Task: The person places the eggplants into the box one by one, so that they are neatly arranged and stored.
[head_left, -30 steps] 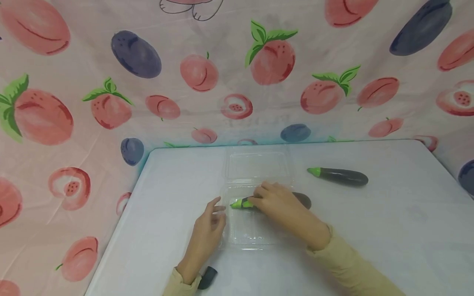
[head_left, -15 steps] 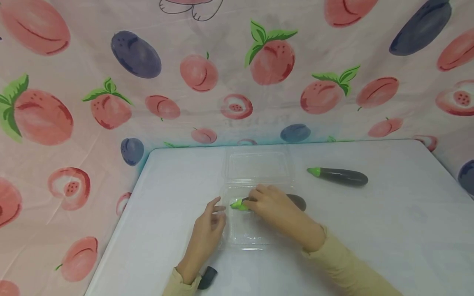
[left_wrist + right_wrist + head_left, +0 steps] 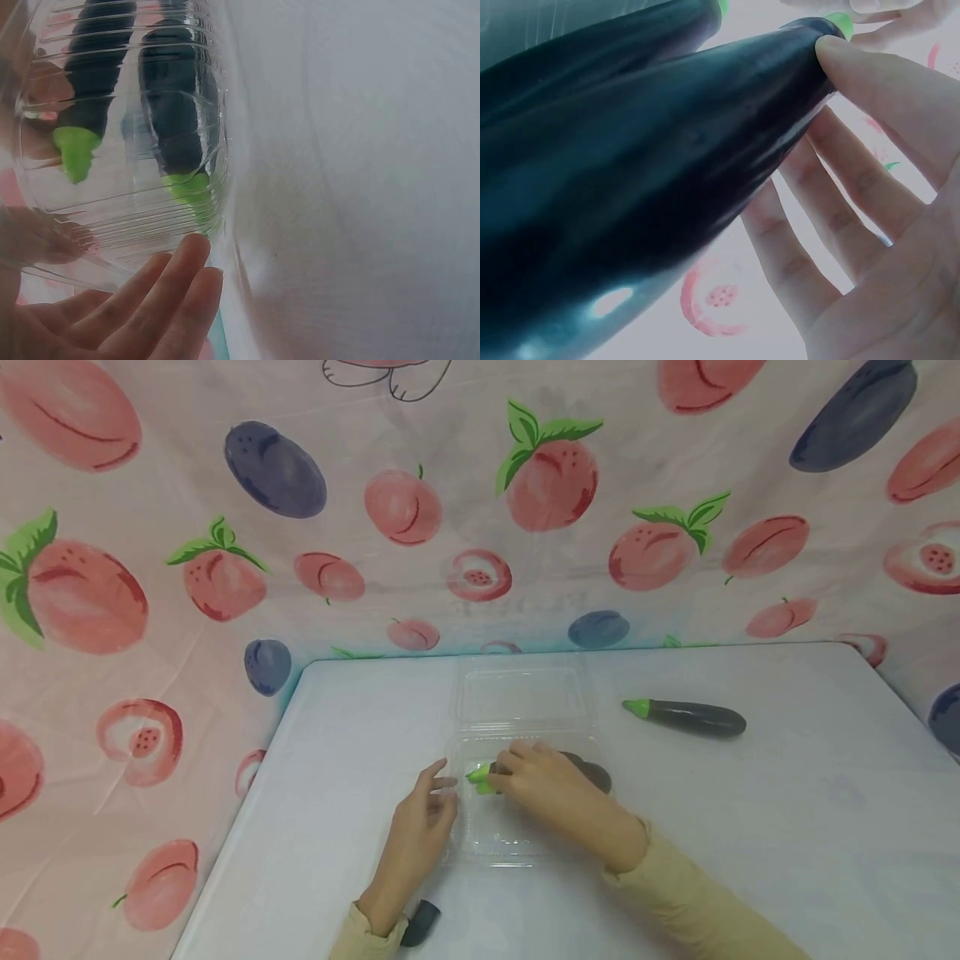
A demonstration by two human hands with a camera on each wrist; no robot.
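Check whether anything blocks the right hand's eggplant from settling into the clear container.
Partly: another eggplant lies in the container, close along the far side of the held eggplant, and may crowd it. The open lid is out of the way.

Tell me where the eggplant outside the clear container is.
In the head view, the loose eggplant lies on the white table, right of the far half of the clear container and farther back than the right hand.
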